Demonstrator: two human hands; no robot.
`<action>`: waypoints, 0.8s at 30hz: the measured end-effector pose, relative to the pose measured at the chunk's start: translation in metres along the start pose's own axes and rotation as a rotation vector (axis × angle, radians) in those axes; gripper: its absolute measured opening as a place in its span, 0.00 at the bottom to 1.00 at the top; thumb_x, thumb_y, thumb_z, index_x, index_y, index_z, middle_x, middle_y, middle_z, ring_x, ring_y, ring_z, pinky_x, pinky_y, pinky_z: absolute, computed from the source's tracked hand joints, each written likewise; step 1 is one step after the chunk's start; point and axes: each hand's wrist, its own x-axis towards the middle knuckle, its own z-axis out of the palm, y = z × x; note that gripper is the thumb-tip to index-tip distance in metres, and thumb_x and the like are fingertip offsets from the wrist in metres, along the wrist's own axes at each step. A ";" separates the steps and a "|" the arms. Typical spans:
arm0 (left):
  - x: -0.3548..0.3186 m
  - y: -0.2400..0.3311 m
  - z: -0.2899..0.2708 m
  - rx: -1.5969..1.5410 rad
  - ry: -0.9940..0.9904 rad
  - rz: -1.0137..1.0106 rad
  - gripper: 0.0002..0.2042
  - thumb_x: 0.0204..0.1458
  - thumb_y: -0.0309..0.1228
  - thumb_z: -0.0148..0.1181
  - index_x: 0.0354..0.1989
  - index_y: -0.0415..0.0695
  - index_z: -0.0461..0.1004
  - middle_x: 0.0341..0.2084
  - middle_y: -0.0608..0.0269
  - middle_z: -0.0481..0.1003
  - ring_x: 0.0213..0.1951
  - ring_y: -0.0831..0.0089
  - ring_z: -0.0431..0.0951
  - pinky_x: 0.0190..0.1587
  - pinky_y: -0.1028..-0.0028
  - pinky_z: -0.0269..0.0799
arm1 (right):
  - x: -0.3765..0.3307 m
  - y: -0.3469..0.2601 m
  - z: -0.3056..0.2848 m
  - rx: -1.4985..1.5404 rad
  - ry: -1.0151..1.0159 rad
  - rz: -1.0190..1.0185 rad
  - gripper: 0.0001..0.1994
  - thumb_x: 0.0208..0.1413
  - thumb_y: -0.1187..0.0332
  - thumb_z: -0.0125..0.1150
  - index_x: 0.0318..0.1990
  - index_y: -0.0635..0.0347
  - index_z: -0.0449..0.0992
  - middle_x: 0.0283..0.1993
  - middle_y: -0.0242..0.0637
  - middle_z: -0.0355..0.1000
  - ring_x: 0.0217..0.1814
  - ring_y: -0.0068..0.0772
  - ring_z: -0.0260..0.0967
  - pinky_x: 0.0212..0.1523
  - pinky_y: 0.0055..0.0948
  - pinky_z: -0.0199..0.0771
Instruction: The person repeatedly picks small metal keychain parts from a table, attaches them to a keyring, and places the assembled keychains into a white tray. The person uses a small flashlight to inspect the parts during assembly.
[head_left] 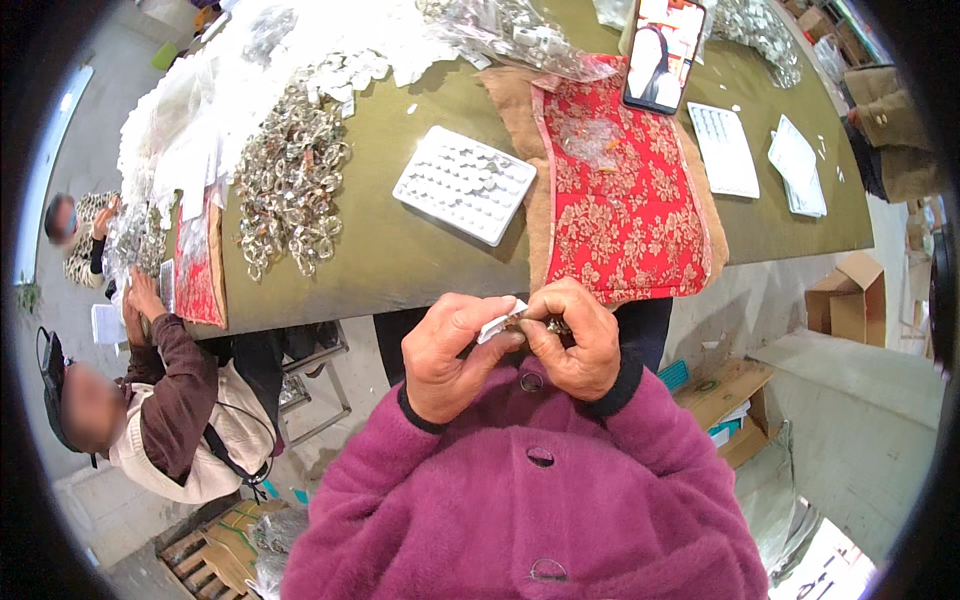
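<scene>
Both hands pinch things near the table edge [400, 295]: left hand [450, 355] grips a white card [497, 325], right hand [575, 340] a small metal piece [553, 325].

Two bare hands meet close to the chest, forearms in fuzzy magenta sleeves. The left hand [450, 355] and right hand [575, 340] curl inward, fingertips pinched together, knuckles up.
</scene>
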 end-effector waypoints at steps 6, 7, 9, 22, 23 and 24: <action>-0.004 -0.007 -0.001 -0.024 0.016 0.005 0.20 0.48 0.17 0.77 0.51 0.40 0.82 0.34 0.58 0.81 0.35 0.67 0.83 0.36 0.72 0.79 | -0.002 -0.005 -0.004 0.181 -0.063 0.398 0.07 0.63 0.74 0.69 0.44 0.64 0.77 0.36 0.33 0.75 0.33 0.22 0.73 0.34 0.23 0.73; -0.007 -0.005 0.000 -0.232 0.043 -0.146 0.20 0.49 0.17 0.76 0.52 0.39 0.81 0.35 0.59 0.81 0.35 0.68 0.83 0.35 0.72 0.80 | -0.003 -0.005 -0.004 0.350 -0.094 0.515 0.06 0.68 0.73 0.67 0.46 0.64 0.76 0.37 0.30 0.75 0.33 0.17 0.72 0.34 0.19 0.73; -0.010 -0.003 0.008 -0.666 0.093 -0.436 0.18 0.53 0.17 0.74 0.52 0.37 0.80 0.35 0.59 0.81 0.34 0.69 0.83 0.34 0.73 0.81 | -0.002 -0.007 -0.009 0.512 -0.125 0.638 0.06 0.70 0.71 0.64 0.46 0.64 0.76 0.37 0.30 0.75 0.32 0.16 0.72 0.34 0.19 0.75; 0.011 -0.025 -0.008 -1.314 0.004 -0.853 0.14 0.62 0.26 0.66 0.53 0.36 0.73 0.39 0.54 0.80 0.34 0.67 0.83 0.26 0.72 0.83 | 0.049 -0.015 -0.014 0.150 -0.156 0.435 0.09 0.63 0.68 0.71 0.43 0.64 0.80 0.36 0.36 0.78 0.35 0.32 0.77 0.37 0.34 0.77; 0.013 -0.028 -0.012 -1.296 0.059 -0.843 0.12 0.63 0.23 0.62 0.53 0.35 0.73 0.43 0.49 0.79 0.37 0.63 0.85 0.29 0.68 0.87 | 0.061 -0.013 -0.014 -0.010 -0.143 0.301 0.10 0.61 0.68 0.72 0.43 0.63 0.80 0.37 0.38 0.78 0.36 0.36 0.77 0.38 0.35 0.78; 0.015 -0.031 -0.016 -1.250 0.087 -0.852 0.12 0.62 0.21 0.61 0.53 0.34 0.73 0.45 0.48 0.79 0.38 0.61 0.85 0.30 0.67 0.88 | 0.075 -0.007 -0.015 -0.170 -0.122 0.169 0.10 0.59 0.68 0.72 0.44 0.63 0.80 0.38 0.40 0.78 0.37 0.40 0.78 0.39 0.37 0.78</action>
